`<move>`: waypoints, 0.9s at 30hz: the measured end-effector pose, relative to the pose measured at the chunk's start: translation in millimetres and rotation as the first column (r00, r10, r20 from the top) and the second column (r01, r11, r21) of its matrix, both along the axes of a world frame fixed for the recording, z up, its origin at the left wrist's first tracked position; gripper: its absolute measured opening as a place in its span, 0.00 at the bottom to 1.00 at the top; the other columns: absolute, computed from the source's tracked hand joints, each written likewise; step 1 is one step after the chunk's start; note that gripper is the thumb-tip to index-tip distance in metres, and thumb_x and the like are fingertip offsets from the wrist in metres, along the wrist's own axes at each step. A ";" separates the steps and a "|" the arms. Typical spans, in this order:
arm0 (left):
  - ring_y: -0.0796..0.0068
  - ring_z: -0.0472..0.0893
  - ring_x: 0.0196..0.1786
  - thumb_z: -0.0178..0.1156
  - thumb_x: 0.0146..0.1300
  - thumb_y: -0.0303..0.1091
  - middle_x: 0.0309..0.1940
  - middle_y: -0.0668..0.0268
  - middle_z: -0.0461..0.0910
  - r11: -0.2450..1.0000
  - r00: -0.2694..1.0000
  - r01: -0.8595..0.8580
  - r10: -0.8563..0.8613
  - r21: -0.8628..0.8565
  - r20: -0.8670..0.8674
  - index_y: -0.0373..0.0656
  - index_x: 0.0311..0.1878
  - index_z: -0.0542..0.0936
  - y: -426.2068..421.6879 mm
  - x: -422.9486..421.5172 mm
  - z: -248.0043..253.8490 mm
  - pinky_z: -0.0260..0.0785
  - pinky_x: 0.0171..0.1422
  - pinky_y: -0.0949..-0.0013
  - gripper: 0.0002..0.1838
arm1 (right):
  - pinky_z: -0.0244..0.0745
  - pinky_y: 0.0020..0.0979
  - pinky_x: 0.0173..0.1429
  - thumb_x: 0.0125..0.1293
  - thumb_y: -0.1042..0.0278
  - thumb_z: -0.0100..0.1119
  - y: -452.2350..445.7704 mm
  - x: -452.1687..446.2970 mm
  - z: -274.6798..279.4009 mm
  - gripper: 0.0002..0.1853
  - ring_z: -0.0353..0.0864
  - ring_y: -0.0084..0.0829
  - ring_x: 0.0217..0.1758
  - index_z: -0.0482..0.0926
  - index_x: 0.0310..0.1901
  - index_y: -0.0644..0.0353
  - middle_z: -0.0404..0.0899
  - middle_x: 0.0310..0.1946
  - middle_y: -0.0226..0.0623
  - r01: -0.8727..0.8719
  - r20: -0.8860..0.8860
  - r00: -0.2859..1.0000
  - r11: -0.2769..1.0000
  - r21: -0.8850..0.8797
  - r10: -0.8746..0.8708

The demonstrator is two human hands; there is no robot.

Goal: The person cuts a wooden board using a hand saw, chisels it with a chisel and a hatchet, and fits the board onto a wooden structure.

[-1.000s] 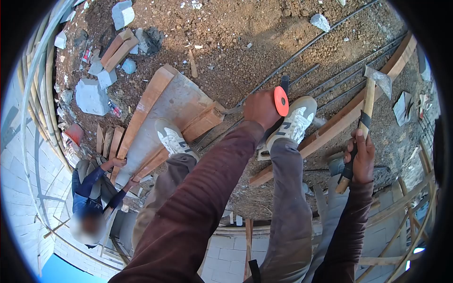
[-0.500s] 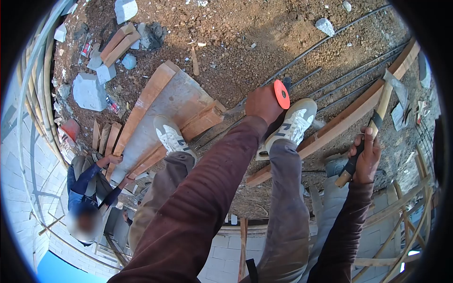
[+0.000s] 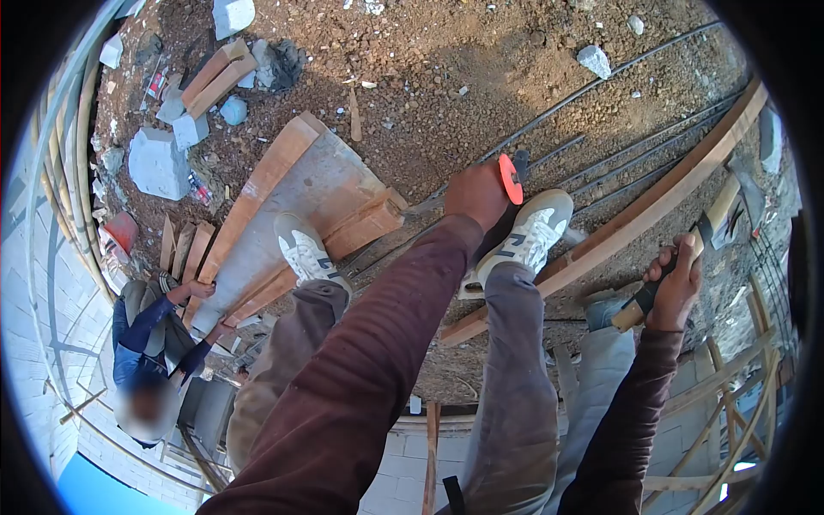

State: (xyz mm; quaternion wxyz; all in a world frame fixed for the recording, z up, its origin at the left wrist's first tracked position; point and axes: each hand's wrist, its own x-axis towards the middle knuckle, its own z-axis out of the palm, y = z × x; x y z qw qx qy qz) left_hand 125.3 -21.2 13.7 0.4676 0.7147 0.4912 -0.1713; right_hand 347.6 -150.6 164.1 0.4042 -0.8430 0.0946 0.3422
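Note:
My left hand (image 3: 475, 196) is closed around a chisel with an orange hand guard (image 3: 512, 178). Its thin blade (image 3: 425, 204) points left, at the end of a short wooden piece (image 3: 371, 225) on the side of a board form; whether the tip touches cannot be made out. In my right hand (image 3: 676, 287) is a hammer by its wooden handle (image 3: 719, 206), which has dark wrapping. The hammer head (image 3: 747, 178) is off to the right, apart from the chisel. My shoes (image 3: 541, 227) stand either side of the wooden piece's end, one on the form's grey panel (image 3: 296, 184).
At the left, another person (image 3: 163, 318) crouches with both hands on the form's near end. Long steel bars (image 3: 631, 159) and a curved timber (image 3: 652, 210) lie on the right. White block pieces (image 3: 159, 163) and wood offcuts (image 3: 219, 79) are scattered on the soil.
The hammer has swung outward to the right and down, its head farther from the chisel. The orange guard has turned and shows narrower. My left hand stays almost in place.

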 end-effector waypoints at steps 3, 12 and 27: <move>0.47 0.86 0.42 0.62 0.64 0.42 0.37 0.53 0.87 0.999 0.999 0.017 -0.018 -0.029 -0.049 0.47 0.44 0.84 6.3 -3.3 -1.9 0.78 0.47 0.49 0.12 | 0.64 0.24 0.20 0.78 0.53 0.55 2.6 -49.6 -22.0 0.16 0.67 0.18 0.15 0.73 0.42 0.59 0.69 0.21 0.25 -0.026 -0.110 0.994 1.000 0.015 0.028; 0.45 0.86 0.43 0.62 0.63 0.44 0.37 0.51 0.86 0.999 1.000 -0.001 0.001 -0.044 -0.009 0.45 0.43 0.84 6.1 -3.6 -5.3 0.78 0.47 0.47 0.13 | 0.65 0.22 0.22 0.81 0.52 0.48 4.1 6.4 -3.7 0.17 0.67 0.17 0.17 0.74 0.43 0.58 0.67 0.20 0.25 -0.017 -0.042 0.999 0.998 0.067 0.020; 0.51 0.82 0.48 0.71 0.54 0.37 0.45 0.57 0.84 0.980 0.974 0.113 -0.076 -0.165 0.215 0.44 0.49 0.82 -74.9 -133.1 75.8 0.73 0.55 0.52 0.19 | 0.62 0.21 0.19 0.81 0.52 0.49 -30.5 -67.9 9.2 0.16 0.66 0.16 0.16 0.72 0.43 0.57 0.67 0.21 0.24 -0.262 -0.354 0.905 0.965 -0.032 0.234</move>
